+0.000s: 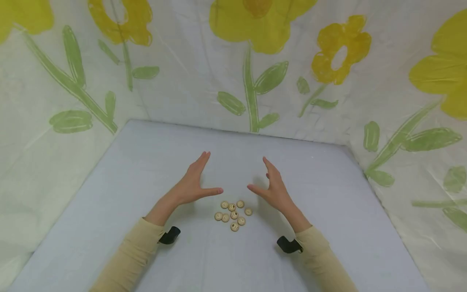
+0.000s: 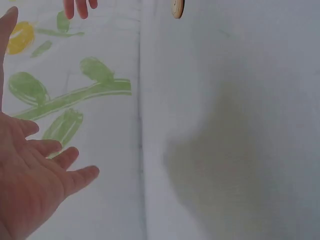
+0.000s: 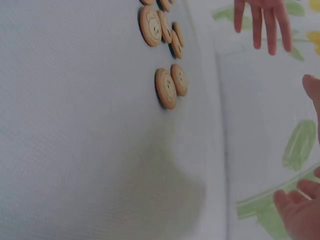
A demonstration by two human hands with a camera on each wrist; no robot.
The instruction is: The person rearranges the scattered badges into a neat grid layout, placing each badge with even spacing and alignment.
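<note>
Beige sleeves (image 1: 133, 253) are closest to the camera, reaching in over the tabletop (image 1: 233, 267) from its near side. Main thing is the discs (image 1: 234, 215): nine by my count, small, round and tan, lying flat in a loose bunch around the middle between the tabletop's left and right edges, well apart from the far edge. Some touch, others sit just beside their neighbours, and several have little faces on them. Left hand (image 1: 191, 184) and right hand (image 1: 275, 190) are just past the bunch toward the far edge, one either side, raised off the surface with their shadows under them. Both are spread, thumbs well away from the fingers, palms roughly facing, nothing held. Looks to me like they're framing the bunch, so here's my two cents: keep both at the same height, bring them back toward you until the bunch is centred between the palms, and get the little-finger sides low so no disc can slip under. Flat palms, slow and even, since thin discs probably ride up over each other if squeezed. For lifting a single one, I'd go for one at the outside, tipping its rim first. Each wrist has a black gadget (image 1: 169, 235), and past the tabletop's far corners hangs a white sheet (image 1: 182, 81) with painted flowers (image 1: 341, 50).
</note>
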